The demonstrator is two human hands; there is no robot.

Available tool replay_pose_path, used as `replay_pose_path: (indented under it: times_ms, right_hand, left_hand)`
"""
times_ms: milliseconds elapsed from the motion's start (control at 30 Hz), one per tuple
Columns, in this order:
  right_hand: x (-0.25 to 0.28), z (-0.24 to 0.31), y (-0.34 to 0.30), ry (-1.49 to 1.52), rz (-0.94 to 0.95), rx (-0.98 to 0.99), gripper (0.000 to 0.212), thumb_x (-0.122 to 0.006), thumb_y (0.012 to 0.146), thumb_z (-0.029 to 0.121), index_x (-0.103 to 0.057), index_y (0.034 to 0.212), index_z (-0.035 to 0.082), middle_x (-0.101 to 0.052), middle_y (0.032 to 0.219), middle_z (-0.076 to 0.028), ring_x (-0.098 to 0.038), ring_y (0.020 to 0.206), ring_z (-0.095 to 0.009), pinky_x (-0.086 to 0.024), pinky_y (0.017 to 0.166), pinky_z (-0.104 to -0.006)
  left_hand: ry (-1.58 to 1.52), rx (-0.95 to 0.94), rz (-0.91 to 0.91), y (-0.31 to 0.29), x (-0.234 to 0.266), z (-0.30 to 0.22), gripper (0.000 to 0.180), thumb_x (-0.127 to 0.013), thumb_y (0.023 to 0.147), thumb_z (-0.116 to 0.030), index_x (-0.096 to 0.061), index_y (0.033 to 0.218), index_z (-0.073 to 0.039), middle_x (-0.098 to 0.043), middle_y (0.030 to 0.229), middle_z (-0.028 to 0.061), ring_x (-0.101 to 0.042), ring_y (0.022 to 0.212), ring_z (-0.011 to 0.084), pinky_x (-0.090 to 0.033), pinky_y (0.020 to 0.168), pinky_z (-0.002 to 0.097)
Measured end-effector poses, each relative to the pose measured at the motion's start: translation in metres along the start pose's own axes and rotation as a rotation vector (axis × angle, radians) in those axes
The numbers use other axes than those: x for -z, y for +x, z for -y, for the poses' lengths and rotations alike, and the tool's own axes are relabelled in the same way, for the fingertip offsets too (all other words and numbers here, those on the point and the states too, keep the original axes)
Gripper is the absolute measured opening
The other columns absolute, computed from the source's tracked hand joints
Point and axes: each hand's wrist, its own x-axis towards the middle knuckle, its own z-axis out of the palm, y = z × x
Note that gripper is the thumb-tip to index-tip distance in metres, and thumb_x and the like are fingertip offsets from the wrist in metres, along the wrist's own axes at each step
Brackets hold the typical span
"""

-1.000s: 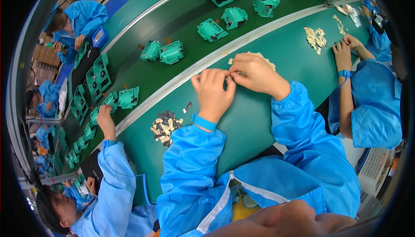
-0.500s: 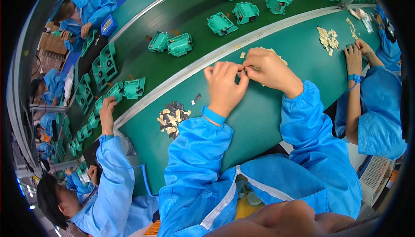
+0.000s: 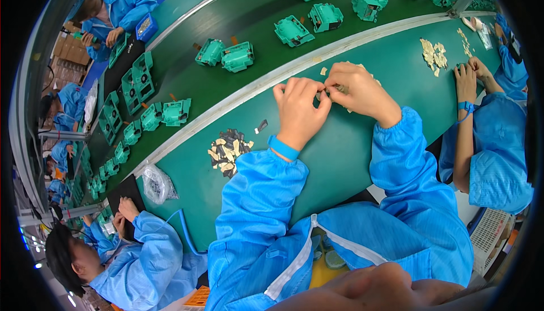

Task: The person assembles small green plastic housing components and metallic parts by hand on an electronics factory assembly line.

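Observation:
Over the green bench (image 3: pixel 334 161), my left hand (image 3: pixel 301 109) and my right hand (image 3: pixel 362 92) meet fingertip to fingertip. Both are closed in a pinch on something small and dark, mostly covered by the fingers. To the left of my left wrist lies a heap of small black and cream pieces (image 3: pixel 229 149). A single black piece with a pale end (image 3: pixel 261 126) rests between that heap and my left hand. Cream pieces (image 3: pixel 371 74) show partly behind my right hand, and one small cream piece (image 3: pixel 323 71) lies just beyond my fingers.
Beyond a metal rail (image 3: pixel 306 61) runs a conveyor belt (image 3: pixel 249 24) carrying several green plastic housings (image 3: pixel 237 56). A clear plastic bag (image 3: pixel 157 184) lies at the left. A co-worker's hands (image 3: pixel 129 209) are near it. At right are another cream pile (image 3: pixel 433 56) and another person's arm (image 3: pixel 466 135).
The co-worker at left has drawn an arm back from the green housings on the belt, uncovering the plastic bag. My hands stay pinched together, shifted slightly right in the picture.

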Motion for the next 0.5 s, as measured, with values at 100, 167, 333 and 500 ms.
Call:
replay_pose_path:
  times_ms: [100, 167, 333, 500]
  right_hand:
    - [0.003, 0.001, 0.001, -0.056, 0.006, -0.005, 0.01, -0.068, 0.082, 0.008, -0.072, 0.084, 0.0, -0.064, 0.084, -0.012, -0.063, 0.082, -0.033, -0.05, 0.075, -0.043]
    - [0.004, -0.002, 0.0, -0.061, 0.009, -0.009, 0.01, -0.068, 0.082, 0.009, -0.073, 0.084, 0.001, -0.065, 0.085, -0.012, -0.063, 0.081, -0.034, -0.05, 0.075, -0.0432]
    - [0.006, -0.013, -0.002, -0.03, 0.036, 0.004, 0.01, -0.068, 0.081, 0.009, -0.073, 0.085, 0.001, -0.067, 0.087, -0.012, -0.064, 0.081, -0.034, -0.051, 0.075, -0.0431]
    - [0.006, -0.011, -0.001, -0.001, 0.052, -0.044, 0.009, -0.068, 0.082, 0.008, -0.072, 0.084, 0.001, -0.067, 0.088, -0.011, -0.064, 0.082, -0.034, -0.051, 0.074, -0.0439]
  left_hand:
    - [0.028, -0.013, -0.021, 0.002, -0.002, 0.0, 0.007, -0.074, 0.079, -0.011, -0.07, 0.084, -0.011, -0.068, 0.086, -0.0003, -0.061, 0.087, 0.0218, -0.035, 0.082, 0.0381]
    - [0.009, -0.022, -0.005, 0.003, -0.004, 0.0, 0.006, -0.074, 0.079, -0.01, -0.07, 0.083, -0.012, -0.068, 0.085, -0.0004, -0.06, 0.087, 0.0216, -0.035, 0.082, 0.038]
    - [0.004, -0.016, 0.002, 0.001, -0.01, 0.0, 0.007, -0.074, 0.077, -0.01, -0.069, 0.083, -0.012, -0.068, 0.084, -0.0017, -0.06, 0.087, 0.0207, -0.035, 0.081, 0.0377]
    - [0.004, -0.008, -0.011, 0.002, -0.013, 0.002, 0.008, -0.074, 0.076, -0.01, -0.07, 0.082, -0.012, -0.067, 0.083, -0.003, -0.061, 0.086, 0.0202, -0.035, 0.081, 0.0379]
